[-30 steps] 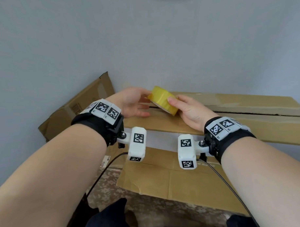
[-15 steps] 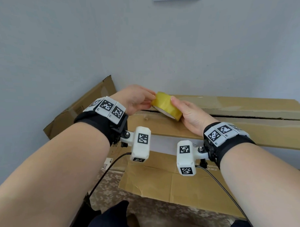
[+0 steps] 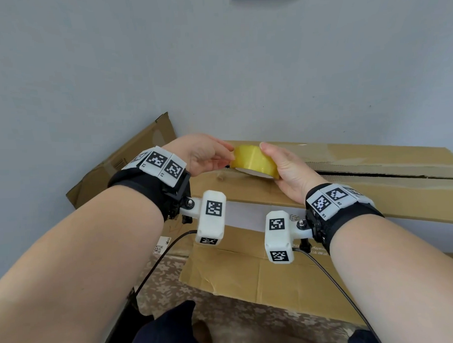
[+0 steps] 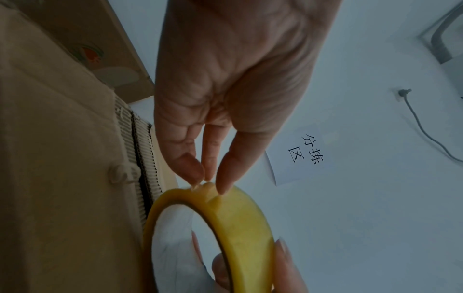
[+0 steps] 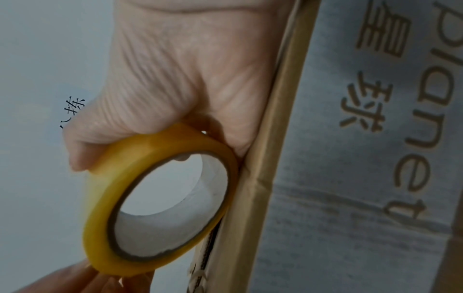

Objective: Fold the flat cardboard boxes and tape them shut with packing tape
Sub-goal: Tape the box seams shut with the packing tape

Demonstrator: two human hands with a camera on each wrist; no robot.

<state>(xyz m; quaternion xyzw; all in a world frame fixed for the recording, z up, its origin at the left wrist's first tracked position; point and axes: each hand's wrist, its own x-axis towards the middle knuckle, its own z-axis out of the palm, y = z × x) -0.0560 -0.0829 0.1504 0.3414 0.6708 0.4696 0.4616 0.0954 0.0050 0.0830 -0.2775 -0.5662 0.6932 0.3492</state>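
I count one yellow translucent tape roll (image 3: 254, 162) with white core, above the brown cardboard box (image 3: 374, 166). Right hand (image 3: 287, 169) grips it; left hand (image 3: 201, 154) fingertips (image 4: 220, 186) pinch its edge.

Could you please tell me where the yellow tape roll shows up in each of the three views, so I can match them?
Head: the tape roll sits at centre, between the left hand and the right hand, above the cardboard box.
Left wrist: bottom centre, fingertips picking at its outer edge.
Right wrist: centre left, gripped from above.
Shared landmark: the box's corrugated edge beside the roll.
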